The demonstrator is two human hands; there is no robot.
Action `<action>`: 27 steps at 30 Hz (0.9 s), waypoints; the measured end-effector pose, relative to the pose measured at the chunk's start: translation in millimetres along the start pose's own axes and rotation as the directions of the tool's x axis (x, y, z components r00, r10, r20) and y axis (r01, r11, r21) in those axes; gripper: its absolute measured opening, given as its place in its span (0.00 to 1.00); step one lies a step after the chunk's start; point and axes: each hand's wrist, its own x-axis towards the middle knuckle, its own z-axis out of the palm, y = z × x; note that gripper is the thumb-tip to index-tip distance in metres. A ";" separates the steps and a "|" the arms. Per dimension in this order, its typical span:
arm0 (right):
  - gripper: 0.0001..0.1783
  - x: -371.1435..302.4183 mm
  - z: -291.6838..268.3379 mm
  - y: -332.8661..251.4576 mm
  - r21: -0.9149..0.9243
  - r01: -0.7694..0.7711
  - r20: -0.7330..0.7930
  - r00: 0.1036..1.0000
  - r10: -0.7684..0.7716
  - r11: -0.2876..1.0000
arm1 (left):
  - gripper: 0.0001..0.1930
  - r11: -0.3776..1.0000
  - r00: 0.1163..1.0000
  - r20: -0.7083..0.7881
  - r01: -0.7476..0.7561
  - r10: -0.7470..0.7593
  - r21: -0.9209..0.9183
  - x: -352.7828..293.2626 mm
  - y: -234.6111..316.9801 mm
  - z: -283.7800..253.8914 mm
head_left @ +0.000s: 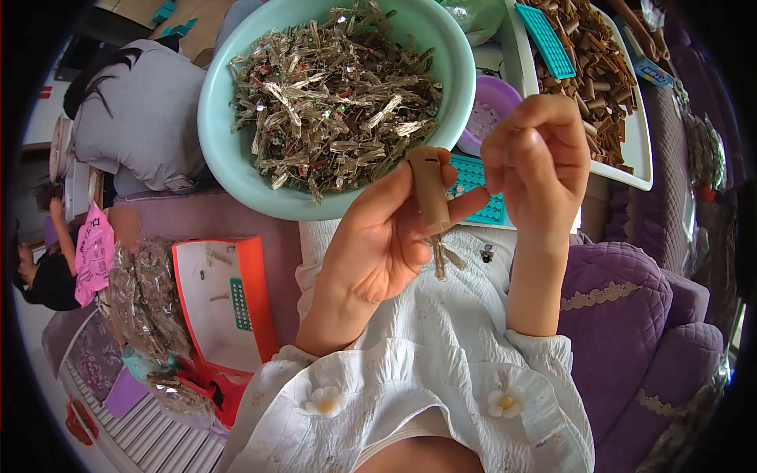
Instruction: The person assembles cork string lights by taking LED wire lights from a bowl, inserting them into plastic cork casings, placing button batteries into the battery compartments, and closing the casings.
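Observation:
A brown cardboard tube (pixel 430 189) stands nearly upright in my left hand (pixel 371 236), held between thumb and fingers. A narrow dark slit crosses it near the top, and clear film strands (pixel 443 258) hang from its lower end. My right hand (pixel 544 162) is raised just right of the tube, apart from it. Its thumb and index finger press together; anything between them is too small to make out. Beyond my hands sits a pale green basin (pixel 211 146) heaped with twisted clear-film bundles (pixel 339 102). A teal tray (pixel 493 206) with small white pieces lies partly behind my hands.
At the far right, a white tray (pixel 643 177) holds many brown tubes (pixel 591 67) and a teal rack (pixel 546 39). A purple bowl (pixel 511 93) contains white bits. To the left are a red-and-white box (pixel 264 303), bagged bundles (pixel 150 292) and a person in grey (pixel 142 110).

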 end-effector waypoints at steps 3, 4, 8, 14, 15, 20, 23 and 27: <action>0.02 0.8 5.9 4.2 -0.084 -0.019 -0.003 1.000 0.019 0.996 | 0.20 0.991 0.997 0.035 -0.066 0.062 0.115 -0.1 -1.7 -2.6; 0.02 0.4 7.7 5.1 -0.226 -0.023 0.004 1.000 0.025 0.974 | 0.20 0.991 0.997 0.035 -0.067 0.063 0.114 -0.4 -1.9 -2.9; 0.03 -2.9 8.9 0.6 -0.353 -0.114 0.011 0.992 0.126 0.929 | 0.22 0.949 0.992 0.078 -0.116 0.098 0.293 0.8 -4.0 0.0; 0.03 -9.2 8.3 -0.4 -0.426 -0.204 0.026 0.971 0.237 0.881 | 0.22 0.870 0.987 0.039 -0.155 0.155 0.468 -0.9 -7.1 2.2; 0.02 -11.5 7.0 1.9 -0.479 -0.129 0.015 0.988 0.156 0.868 | 0.21 0.870 0.987 0.061 -0.158 0.147 0.467 0.4 -7.8 1.2; 0.02 -13.1 2.1 4.3 -0.570 -0.043 0.043 0.996 0.083 0.821 | 0.19 0.784 0.978 0.060 -0.196 0.199 0.589 1.5 -12.7 5.0; 0.02 -14.5 -6.6 4.1 -0.592 -0.043 0.112 0.984 0.135 0.805 | 0.19 0.714 0.975 0.032 -0.185 0.222 0.676 5.1 -13.2 0.2; 0.02 -17.7 -14.8 0.5 -0.558 -0.077 0.145 0.971 0.188 0.826 | 0.19 0.720 0.982 0.044 -0.166 0.186 0.674 9.3 -14.6 -3.1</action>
